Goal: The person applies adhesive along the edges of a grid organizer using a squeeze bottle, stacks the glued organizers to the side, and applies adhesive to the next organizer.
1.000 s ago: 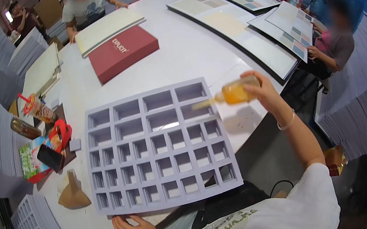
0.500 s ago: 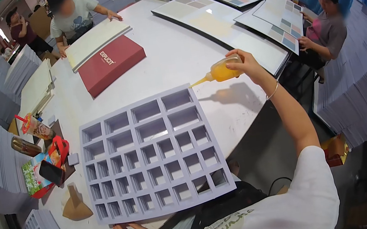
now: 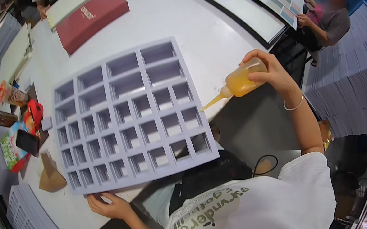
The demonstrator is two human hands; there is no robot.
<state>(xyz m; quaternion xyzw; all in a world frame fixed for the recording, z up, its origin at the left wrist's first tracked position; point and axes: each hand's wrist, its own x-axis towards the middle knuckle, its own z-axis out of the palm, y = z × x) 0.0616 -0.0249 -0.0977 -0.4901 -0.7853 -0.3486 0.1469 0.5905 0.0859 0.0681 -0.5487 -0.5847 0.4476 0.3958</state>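
A stack of pale grid frames [image 3: 134,128] with many rectangular openings lies on the white table [image 3: 140,25]. My right hand [image 3: 268,71] is wrapped round a squeeze bottle [image 3: 241,81] of yellow liquid, tilted so that its thin nozzle meets the right edge of the top frame, beside the lower rows of openings. At the frames' near left edge, my left hand [image 3: 107,205] has its fingertips against or just under the rim, fingers partly hidden and slightly apart.
A red box [image 3: 92,21] lies at the back. A drink cup [image 3: 12,95], phone [image 3: 28,141] and brown scraper-like piece [image 3: 51,174] are on the left. More grid frames [image 3: 37,224] stand front left. A person [image 3: 334,18] holds a board at right.
The bottle's nozzle has moved from the far right corner of the frame down along its right edge, with my right hand. The view has shifted, so the frames and box appear higher and further left.
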